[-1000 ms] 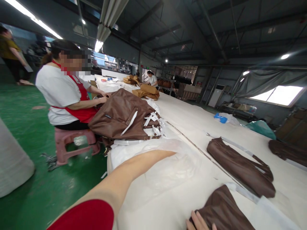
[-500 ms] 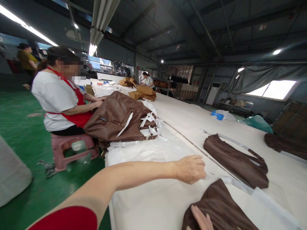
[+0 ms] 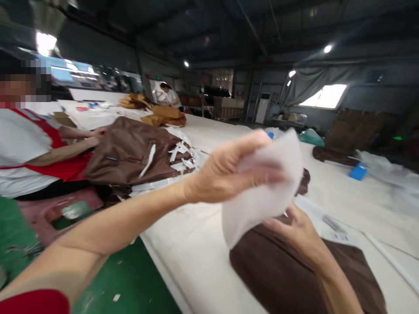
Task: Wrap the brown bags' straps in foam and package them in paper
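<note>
Left hand (image 3: pixel 225 172) clasps a translucent white sheet (image 3: pixel 252 209); dark-brown leather bag (image 3: pixel 278 270) lies below, right hand (image 3: pixel 299 224) over it, grip indeterminable.

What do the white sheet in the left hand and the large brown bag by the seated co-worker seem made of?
White sheet: paper or foam-like plastic, matte, thin and bending; blur leaves it open.
Large brown bag: probably leather or imitation leather, soft sheen on its smooth folds.

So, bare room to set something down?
White table, between its near left edge and the dark brown leathery bag by the right hand; also right of the tan leathery pile. Crowded: around the left hand, thin white sheet and large brown leathery bag at left.
</note>
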Tool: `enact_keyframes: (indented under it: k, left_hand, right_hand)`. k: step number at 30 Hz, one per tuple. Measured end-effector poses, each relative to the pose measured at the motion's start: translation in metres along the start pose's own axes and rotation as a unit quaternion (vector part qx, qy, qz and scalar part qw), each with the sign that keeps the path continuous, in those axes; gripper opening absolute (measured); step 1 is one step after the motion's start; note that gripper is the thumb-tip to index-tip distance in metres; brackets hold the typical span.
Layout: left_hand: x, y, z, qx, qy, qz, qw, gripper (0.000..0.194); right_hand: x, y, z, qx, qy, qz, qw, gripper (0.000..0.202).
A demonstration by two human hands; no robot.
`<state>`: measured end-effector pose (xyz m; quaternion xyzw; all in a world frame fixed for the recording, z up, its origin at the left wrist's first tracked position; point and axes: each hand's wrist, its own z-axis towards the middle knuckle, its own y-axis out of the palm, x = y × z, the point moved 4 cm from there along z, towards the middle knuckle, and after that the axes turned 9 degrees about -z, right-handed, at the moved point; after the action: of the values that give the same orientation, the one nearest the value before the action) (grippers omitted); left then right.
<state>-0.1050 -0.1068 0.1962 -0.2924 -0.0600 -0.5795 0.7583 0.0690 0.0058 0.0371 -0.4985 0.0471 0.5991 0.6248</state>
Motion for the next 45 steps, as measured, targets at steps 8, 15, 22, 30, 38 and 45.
enact_keyframes:
  k: [8, 15, 22, 30, 38, 45]
  left_hand:
    - [0.010, -0.038, 0.010, 0.172, -0.131, -0.026, 0.976, 0.026]
    - [-0.055, 0.015, -0.099, 0.070, -0.410, -0.148, 0.897, 0.023]
    - [-0.136, 0.064, -0.179, -0.062, -0.486, -0.075, 0.869, 0.029]
    - [-0.118, 0.075, -0.145, -0.139, -0.272, 0.249, 0.919, 0.045]
    - [-0.121, 0.169, -0.136, -0.410, -0.162, 0.245, 0.864, 0.086]
    - [-0.132, 0.174, -0.119, -0.441, -0.166, 0.274, 0.838, 0.056]
  right_hand:
    - [-0.059, -0.129, -0.032, -0.003, 0.129, -0.078, 0.989, 0.048]
    - [-0.044, -0.154, -0.127, -0.105, 0.186, -0.212, 0.954, 0.032]
    - [0.028, -0.080, -0.174, -0.146, 0.257, -0.270, 0.916, 0.015]
    - [0.027, -0.074, -0.161, -0.133, 0.248, -0.341, 0.897, 0.010]
    - [0.041, -0.068, -0.158, -0.119, 0.229, -0.397, 0.881, 0.009]
    - [0.046, -0.063, -0.164, -0.078, 0.155, -0.462, 0.870, 0.014]
